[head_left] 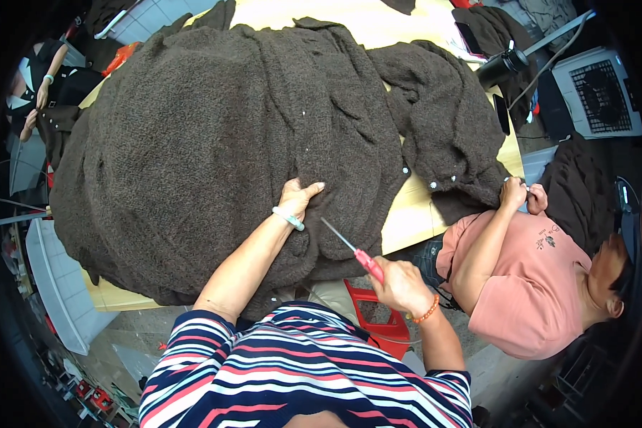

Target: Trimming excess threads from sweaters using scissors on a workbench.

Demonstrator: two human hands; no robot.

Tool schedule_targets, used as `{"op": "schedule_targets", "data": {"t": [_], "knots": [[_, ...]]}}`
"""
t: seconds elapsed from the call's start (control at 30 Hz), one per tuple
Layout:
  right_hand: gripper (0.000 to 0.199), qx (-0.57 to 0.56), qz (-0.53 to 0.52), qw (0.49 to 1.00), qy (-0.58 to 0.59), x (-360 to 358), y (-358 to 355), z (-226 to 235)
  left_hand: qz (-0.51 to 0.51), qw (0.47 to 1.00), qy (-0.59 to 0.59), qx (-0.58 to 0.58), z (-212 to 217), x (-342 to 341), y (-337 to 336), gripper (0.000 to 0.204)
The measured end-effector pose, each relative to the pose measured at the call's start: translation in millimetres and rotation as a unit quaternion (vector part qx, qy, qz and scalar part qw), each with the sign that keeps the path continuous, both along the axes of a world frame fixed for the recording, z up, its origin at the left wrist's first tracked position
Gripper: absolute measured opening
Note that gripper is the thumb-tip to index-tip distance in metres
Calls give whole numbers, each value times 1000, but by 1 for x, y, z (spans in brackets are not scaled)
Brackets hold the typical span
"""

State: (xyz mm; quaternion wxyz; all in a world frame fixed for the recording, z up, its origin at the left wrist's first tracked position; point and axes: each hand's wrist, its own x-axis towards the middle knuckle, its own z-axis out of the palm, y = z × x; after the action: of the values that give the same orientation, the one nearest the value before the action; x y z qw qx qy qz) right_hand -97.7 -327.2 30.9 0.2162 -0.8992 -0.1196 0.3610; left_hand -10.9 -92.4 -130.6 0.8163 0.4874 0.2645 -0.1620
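A large dark brown fleecy garment lies heaped over the table in front of me, with small pale buttons along its folds. My left hand, a pale bangle at its wrist, grips a fold near the garment's front middle; the thumb points right and the other fingers are partly hidden in the cloth. My right hand is closed round the red handle of a screwdriver. Its long thin metal shaft points up and left toward the cloth, right of my left hand. Whether its tip touches the garment I cannot tell.
To my right, a person in a pink shirt handles another brown garment piece. Another person's hands work at the far left. A black bottle and phone lie at the yellow table's right; a red stool stands below.
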Motion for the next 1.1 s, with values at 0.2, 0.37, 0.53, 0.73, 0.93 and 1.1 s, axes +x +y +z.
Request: {"op": "schedule_targets", "data": {"t": [0.2,0.37,0.53,0.73,0.93,1.1], "knots": [[21,32,-28,999,-21,14,-6,3,8,998,-54,-5,-4,2,8,43],[23,80,-70,990,-97,19,-8,-9,42,986,-86,139,10,52,2,45],[23,100,-99,979,-149,33,6,-20,26,975,-99,199,-6,63,1,27],[21,56,-63,988,-131,55,21,-22,55,982,-98,149,-13,46,8,12],[24,69,-2,992,-102,60,9,-28,19,987,-104,121,0,43,6,11],[23,88,-11,991,-103,65,7,-20,-11,988,-100,115,-6,43,18,16]]}}
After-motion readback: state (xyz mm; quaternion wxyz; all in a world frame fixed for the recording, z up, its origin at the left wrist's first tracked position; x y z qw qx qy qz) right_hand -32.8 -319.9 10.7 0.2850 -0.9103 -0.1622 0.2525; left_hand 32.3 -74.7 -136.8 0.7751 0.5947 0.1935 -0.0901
